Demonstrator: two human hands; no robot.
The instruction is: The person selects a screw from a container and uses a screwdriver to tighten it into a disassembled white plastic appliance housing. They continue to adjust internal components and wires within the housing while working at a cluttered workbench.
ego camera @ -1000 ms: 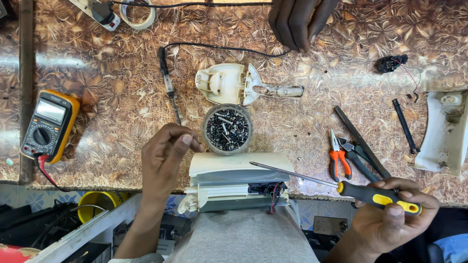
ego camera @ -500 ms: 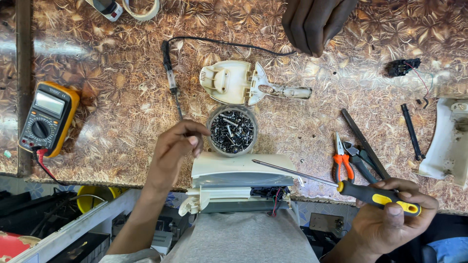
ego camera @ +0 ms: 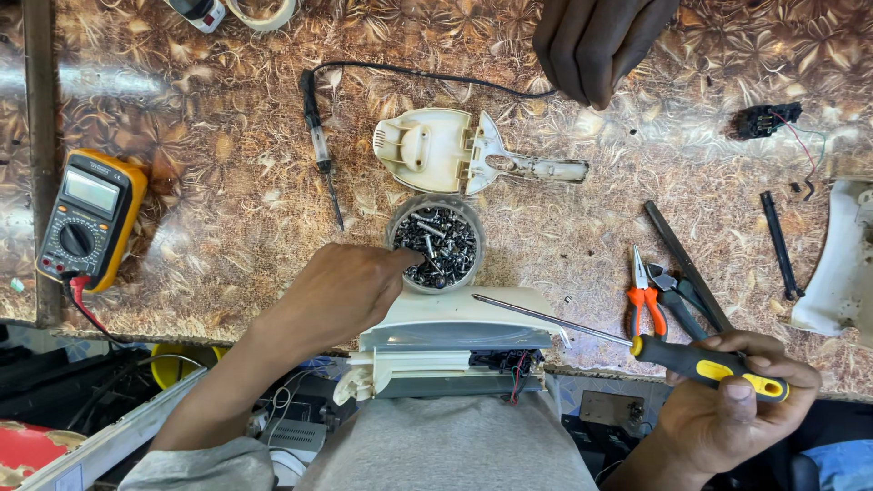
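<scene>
So our left hand (ego camera: 350,291) has its fingertips dipped into the screw tub (ego camera: 436,244), pinching around in there, can't tell if it's actually got a screw yet. Right hand (ego camera: 727,400) is wrapped tight round the screwdriver (ego camera: 637,341) at 4 o'clock, tip aimed at the white casing (ego camera: 455,332) sitting at 6. Best bet: fish out one screw with two fingers, keep the tub steady, keep the driver tip off the wires. Someone else's hand (ego camera: 596,41) hangs at 12.

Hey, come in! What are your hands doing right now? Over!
Left hand dipping fingers into screw tub. Right hand gripping yellow-black screwdriver. White appliance below. Nothing in the way.
</scene>
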